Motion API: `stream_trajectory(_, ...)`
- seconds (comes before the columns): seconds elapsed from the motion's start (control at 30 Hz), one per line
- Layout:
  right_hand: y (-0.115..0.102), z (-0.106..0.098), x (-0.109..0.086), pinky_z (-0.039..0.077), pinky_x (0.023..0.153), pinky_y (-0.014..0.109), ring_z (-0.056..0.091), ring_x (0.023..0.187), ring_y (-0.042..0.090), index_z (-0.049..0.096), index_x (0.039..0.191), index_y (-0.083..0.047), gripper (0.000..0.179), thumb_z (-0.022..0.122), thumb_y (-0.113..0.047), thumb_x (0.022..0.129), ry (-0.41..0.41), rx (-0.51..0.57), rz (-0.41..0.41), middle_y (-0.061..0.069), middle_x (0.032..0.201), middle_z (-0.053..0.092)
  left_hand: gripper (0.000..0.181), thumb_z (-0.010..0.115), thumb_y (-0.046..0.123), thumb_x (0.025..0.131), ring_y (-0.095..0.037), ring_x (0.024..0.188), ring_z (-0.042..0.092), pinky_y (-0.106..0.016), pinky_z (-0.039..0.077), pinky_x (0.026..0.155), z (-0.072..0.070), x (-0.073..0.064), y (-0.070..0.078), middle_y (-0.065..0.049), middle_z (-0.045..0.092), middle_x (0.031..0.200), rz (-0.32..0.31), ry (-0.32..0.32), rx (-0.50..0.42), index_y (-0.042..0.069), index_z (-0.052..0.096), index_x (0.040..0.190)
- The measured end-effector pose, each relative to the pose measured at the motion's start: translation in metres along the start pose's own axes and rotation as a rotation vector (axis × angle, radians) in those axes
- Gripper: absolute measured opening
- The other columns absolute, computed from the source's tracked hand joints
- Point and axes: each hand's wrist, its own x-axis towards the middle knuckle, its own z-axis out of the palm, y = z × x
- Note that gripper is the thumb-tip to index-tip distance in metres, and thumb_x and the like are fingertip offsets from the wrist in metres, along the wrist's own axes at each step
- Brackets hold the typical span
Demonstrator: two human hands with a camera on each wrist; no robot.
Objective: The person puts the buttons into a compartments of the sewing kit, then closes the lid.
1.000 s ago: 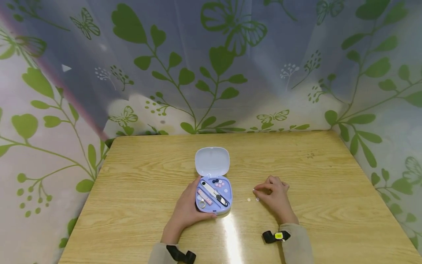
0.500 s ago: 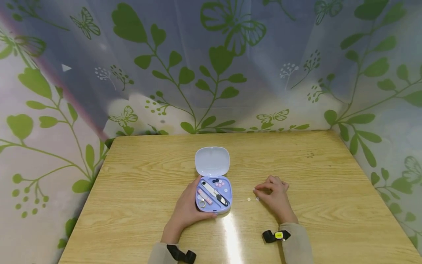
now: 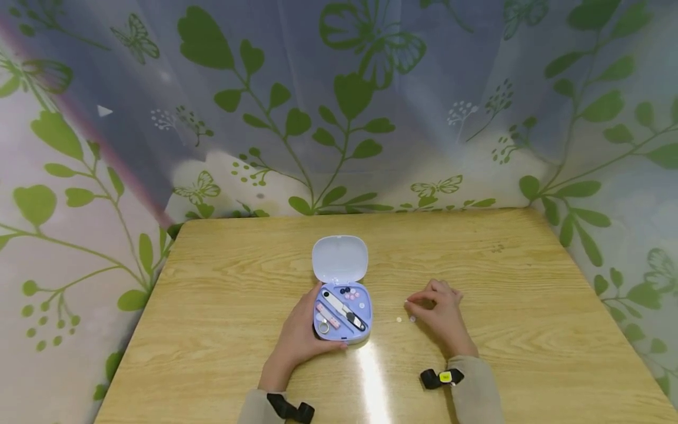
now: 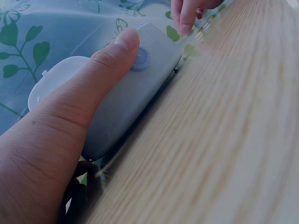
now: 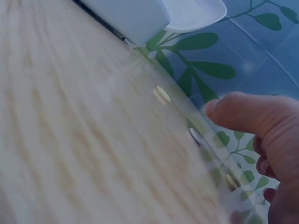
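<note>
My left hand (image 3: 299,330) holds a lilac sewing box (image 3: 368,330) from its left side, thumb along the front wall. The box's white lid (image 3: 340,259) stands open behind it. Inside lie black-handled thread snips (image 3: 343,309), a pink strip (image 3: 329,316), a metal ring (image 3: 323,326) and several small buttons (image 3: 352,295). To the right of the box, my right hand (image 3: 444,312) pinches a tiny white button (image 3: 406,302) between thumb and forefinger, low over the table. A cream button (image 3: 399,320) and a white button (image 3: 412,319) lie beside those fingertips.
In the right wrist view another yellowish button (image 5: 232,182) lies on the wooden table (image 3: 238,265). A leaf-patterned curtain (image 3: 275,118) hangs along the table's back edge and sides. Black straps with cameras (image 3: 442,377) circle both wrists.
</note>
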Motion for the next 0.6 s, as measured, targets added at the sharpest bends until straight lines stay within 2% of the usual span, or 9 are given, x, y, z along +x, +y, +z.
stream_trajectory(0.2,-0.004,0.002,0.005,0.014,0.08,0.041,0.035,0.072,0.012,0.079,0.079,-0.013,0.016,0.089,-0.005,0.07,0.008,0.025,-0.011,0.002,0.071,0.047,0.137,0.089,0.065,0.053,-0.021,0.141,0.035,-0.046,0.032,0.115,0.0,-0.001,-0.002,0.004,0.034,0.157,0.0,0.003,-0.003,0.027,0.013,0.16)
stream_trajectory(0.27,-0.006,0.003,0.007,0.012,0.078,0.042,0.033,0.072,0.012,0.079,0.079,-0.013,0.015,0.088,-0.004,0.07,0.017,0.035,-0.018,0.002,0.07,0.046,0.136,0.089,0.066,0.053,-0.022,0.141,0.036,-0.047,0.033,0.114,0.0,-0.001,-0.002,0.003,0.034,0.156,0.008,0.009,-0.004,0.026,0.014,0.16)
stream_trajectory(0.43,-0.015,0.005,0.012,0.012,0.082,0.05,0.034,0.072,0.012,0.079,0.079,-0.011,0.016,0.087,-0.001,0.07,0.022,0.067,-0.029,0.002,0.07,0.045,0.136,0.088,0.066,0.054,-0.021,0.14,0.036,-0.046,0.033,0.114,0.0,-0.001,-0.002,0.003,0.035,0.156,0.004,0.01,0.005,0.026,0.014,0.16)
stream_trajectory(0.6,-0.025,0.007,0.019,0.011,0.078,0.045,0.032,0.072,0.012,0.079,0.078,-0.012,0.016,0.087,0.0,0.07,0.024,0.069,-0.052,0.0,0.07,0.043,0.137,0.088,0.067,0.053,-0.02,0.14,0.036,-0.044,0.031,0.115,0.001,-0.001,-0.003,0.003,0.035,0.156,-0.007,0.0,0.006,0.027,0.013,0.16)
